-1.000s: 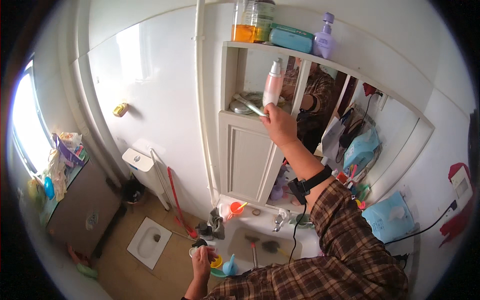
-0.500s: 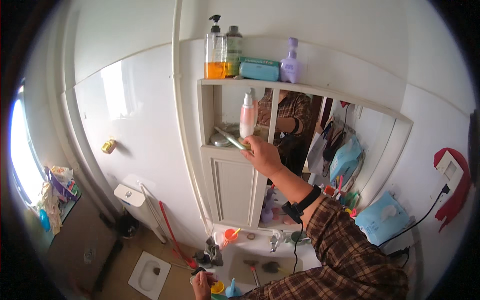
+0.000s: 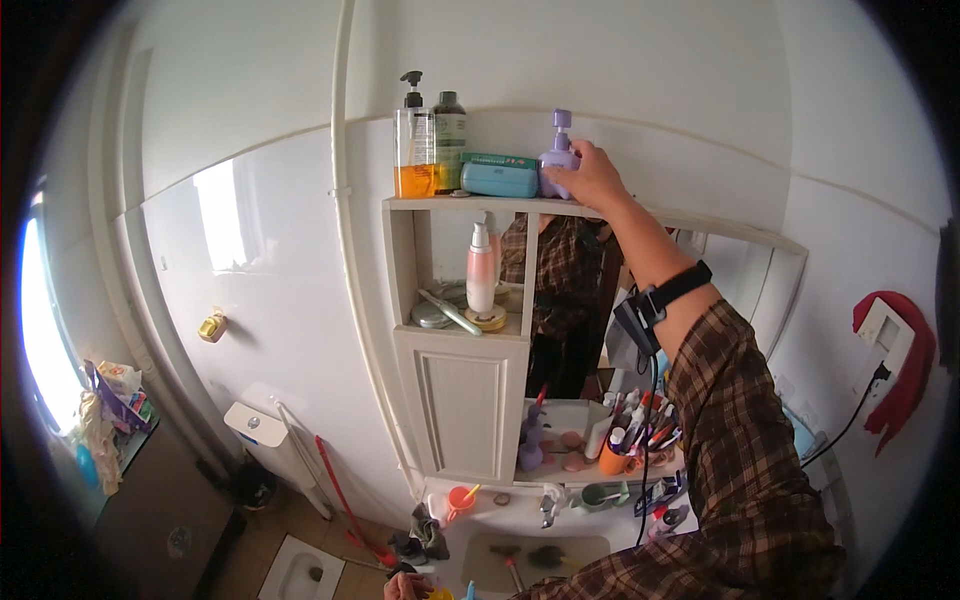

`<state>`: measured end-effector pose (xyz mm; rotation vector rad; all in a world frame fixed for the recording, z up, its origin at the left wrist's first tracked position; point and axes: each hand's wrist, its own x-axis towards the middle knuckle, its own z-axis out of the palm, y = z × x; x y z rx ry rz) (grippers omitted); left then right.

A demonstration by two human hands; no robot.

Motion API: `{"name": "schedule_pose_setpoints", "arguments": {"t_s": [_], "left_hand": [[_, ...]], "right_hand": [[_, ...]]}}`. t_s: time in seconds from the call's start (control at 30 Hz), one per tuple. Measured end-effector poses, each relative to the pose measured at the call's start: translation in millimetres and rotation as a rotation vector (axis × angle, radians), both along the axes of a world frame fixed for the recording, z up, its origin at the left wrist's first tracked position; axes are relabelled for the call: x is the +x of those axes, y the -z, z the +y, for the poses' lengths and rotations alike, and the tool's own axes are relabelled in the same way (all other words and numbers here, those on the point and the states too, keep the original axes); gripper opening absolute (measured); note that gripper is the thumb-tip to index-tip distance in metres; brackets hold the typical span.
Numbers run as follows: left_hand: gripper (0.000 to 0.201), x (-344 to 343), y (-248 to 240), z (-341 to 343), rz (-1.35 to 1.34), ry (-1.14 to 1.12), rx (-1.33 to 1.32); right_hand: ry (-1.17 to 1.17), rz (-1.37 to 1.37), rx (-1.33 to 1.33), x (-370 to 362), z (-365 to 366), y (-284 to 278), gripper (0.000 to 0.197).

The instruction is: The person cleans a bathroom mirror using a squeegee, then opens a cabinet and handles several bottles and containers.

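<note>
At the right of the cabinet's top ledge, my right hand (image 3: pixel 592 180) is closed round the body of a purple pump bottle (image 3: pixel 557 165). That bottle stands upright beside a blue case (image 3: pixel 499 180) with a green box (image 3: pixel 498 160) on top. In the open cubby below, a pink and white pump bottle (image 3: pixel 481 272) stands near a slim pale green stick-like object (image 3: pixel 450 311), which lies slanted over round containers. My left hand (image 3: pixel 405 586) shows only in part at the lower edge, near the basin; its fingers are mostly cut off.
A clear pump bottle with orange liquid (image 3: pixel 415 160) and a dark-capped green bottle (image 3: pixel 450 140) stand on the ledge's left. The mirror cabinet (image 3: pixel 460 410) hangs above the basin (image 3: pixel 460 535). An orange cup of brushes (image 3: pixel 613 460) sits at the mirror's foot. A dark cable hangs from my right wrist.
My right hand has left the slim green object, which now lies in the cubby, and has moved up and right onto the purple pump bottle. The view has shifted slightly.
</note>
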<state>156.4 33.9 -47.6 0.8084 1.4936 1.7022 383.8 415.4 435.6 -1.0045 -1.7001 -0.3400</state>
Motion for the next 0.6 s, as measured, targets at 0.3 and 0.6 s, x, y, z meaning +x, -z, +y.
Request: {"name": "schedule_pose_setpoints", "arguments": {"t_s": [0.3,0.6], "left_hand": [[0.032,-6,8,-2,-0.043,0.020,-0.072],[0.034,-6,9,3,-0.037,0.063,-0.071]], "right_hand": [[-0.075,-0.034,-0.313,11,22,-2,0.080],[-0.799,0.556,-0.408,39,-15,-6,0.062]]}}
